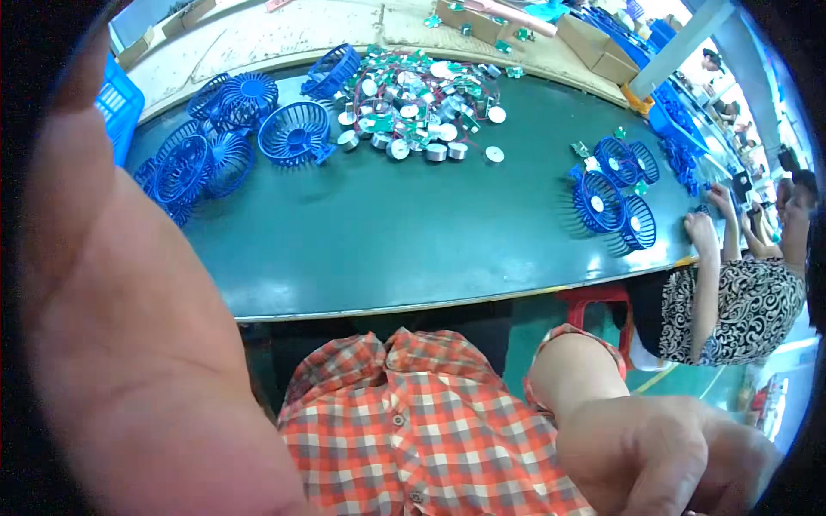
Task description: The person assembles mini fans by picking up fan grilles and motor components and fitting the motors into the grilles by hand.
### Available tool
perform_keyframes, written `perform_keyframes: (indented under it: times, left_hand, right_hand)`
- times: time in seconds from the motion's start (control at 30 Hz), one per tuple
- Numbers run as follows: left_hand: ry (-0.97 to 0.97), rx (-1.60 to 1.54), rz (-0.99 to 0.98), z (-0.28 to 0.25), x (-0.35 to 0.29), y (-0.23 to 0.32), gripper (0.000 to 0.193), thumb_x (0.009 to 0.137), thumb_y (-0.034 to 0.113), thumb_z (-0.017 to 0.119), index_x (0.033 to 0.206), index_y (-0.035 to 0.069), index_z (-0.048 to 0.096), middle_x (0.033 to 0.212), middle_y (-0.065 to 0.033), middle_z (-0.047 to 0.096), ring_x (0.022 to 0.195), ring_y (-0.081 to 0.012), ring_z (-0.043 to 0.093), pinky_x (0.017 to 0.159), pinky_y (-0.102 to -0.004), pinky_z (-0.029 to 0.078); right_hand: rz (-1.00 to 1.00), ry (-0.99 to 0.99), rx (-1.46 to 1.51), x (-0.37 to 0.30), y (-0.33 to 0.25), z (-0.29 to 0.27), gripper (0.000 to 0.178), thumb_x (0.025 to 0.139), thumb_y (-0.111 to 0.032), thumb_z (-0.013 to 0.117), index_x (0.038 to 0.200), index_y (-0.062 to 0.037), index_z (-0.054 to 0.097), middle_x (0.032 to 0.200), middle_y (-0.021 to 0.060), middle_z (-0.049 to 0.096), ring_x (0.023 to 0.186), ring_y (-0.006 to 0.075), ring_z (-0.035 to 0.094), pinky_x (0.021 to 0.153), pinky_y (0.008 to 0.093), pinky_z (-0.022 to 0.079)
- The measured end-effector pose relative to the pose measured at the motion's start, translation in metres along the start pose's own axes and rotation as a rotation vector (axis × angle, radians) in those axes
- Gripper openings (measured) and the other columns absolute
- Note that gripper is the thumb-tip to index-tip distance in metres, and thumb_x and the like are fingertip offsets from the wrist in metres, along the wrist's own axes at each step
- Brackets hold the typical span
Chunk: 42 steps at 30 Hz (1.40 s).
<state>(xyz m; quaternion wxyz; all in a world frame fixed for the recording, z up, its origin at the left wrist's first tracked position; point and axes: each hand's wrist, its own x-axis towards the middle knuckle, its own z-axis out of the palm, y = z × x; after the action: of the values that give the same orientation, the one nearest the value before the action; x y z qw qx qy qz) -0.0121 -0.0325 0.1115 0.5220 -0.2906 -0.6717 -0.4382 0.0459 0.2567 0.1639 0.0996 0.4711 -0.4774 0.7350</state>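
Note:
My left hand looms very large along the left side, close to the camera; its fingers run out of view, so its grip cannot be told. At the lower right, my right hand is raised in front of the table, fingers bent and pressed together. Its fingertips are cut off by the lower edge, and anything in them is hidden. Neither hand touches the green tabletop. Blue round fan cages are heaped at the table's left. Beside them lies a pile of small silver motors with green circuit boards.
Several blue fan cages with white centres lie at the table's right. A blue crate stands at the far left. Cardboard boxes line the back shelf. A red stool and a co-worker in a patterned top are at right.

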Motion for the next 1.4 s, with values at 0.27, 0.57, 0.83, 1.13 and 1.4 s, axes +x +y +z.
perform_keyframes:
  times: [0.27,0.57,0.83,1.13,1.4]
  left_hand:
    - [0.037,0.07,0.015,-0.055,0.011,-0.04,0.06,0.097,0.042,0.064,0.133,-0.005,0.056,0.13,-0.038,0.057,0.105,-0.0413,0.07,0.087,-0.0444,0.06]
    - [0.045,0.098,0.051,0.034,0.01,-0.003,0.057,0.097,0.041,0.064,0.131,-0.005,0.058,0.129,-0.0362,0.059,0.106,-0.041,0.069,0.089,-0.0443,0.059]
    - [0.062,0.173,0.101,0.03,0.011,0.005,0.054,0.097,0.04,0.063,0.129,-0.004,0.06,0.128,-0.0345,0.06,0.108,-0.0407,0.069,0.09,-0.0443,0.059]
    - [0.088,0.182,0.178,0.063,0.023,0.001,0.052,0.097,0.039,0.063,0.127,-0.003,0.062,0.128,-0.0326,0.062,0.109,-0.0404,0.068,0.091,-0.0442,0.058]
    - [0.095,0.193,0.137,0.058,0.003,-0.006,0.049,0.097,0.039,0.063,0.124,-0.002,0.064,0.127,-0.031,0.063,0.11,-0.0401,0.068,0.092,-0.0441,0.057]
  right_hand:
    - [-0.198,-0.047,0.346,-0.005,0.006,-0.006,0.006,0.087,0.006,0.064,0.088,0.0009,0.061,0.093,0.0042,0.063,0.083,0.0101,0.067,0.062,0.0273,0.059]
    - [-0.184,0.025,0.293,-0.036,-0.001,-0.006,0.002,0.09,0.0,0.063,0.092,-0.0007,0.063,0.098,0.0064,0.064,0.083,0.011,0.066,0.066,0.0283,0.06]
    - [-0.15,0.025,0.28,-0.003,0.019,-0.01,0.005,0.09,-0.004,0.062,0.094,-0.0038,0.066,0.101,0.0046,0.065,0.086,0.0106,0.064,0.069,0.0292,0.061]
    - [-1.278,0.434,0.077,-0.16,0.02,-0.038,0.013,0.095,-0.022,0.069,0.095,-0.012,0.061,0.092,0.0059,0.063,0.088,0.0188,0.062,0.073,0.0408,0.057]
    - [-0.27,0.263,-0.568,-0.086,0.095,-0.043,0.006,0.095,-0.004,0.057,0.097,-0.0023,0.062,0.086,0.0118,0.064,0.074,0.0261,0.063,0.07,0.0408,0.057]
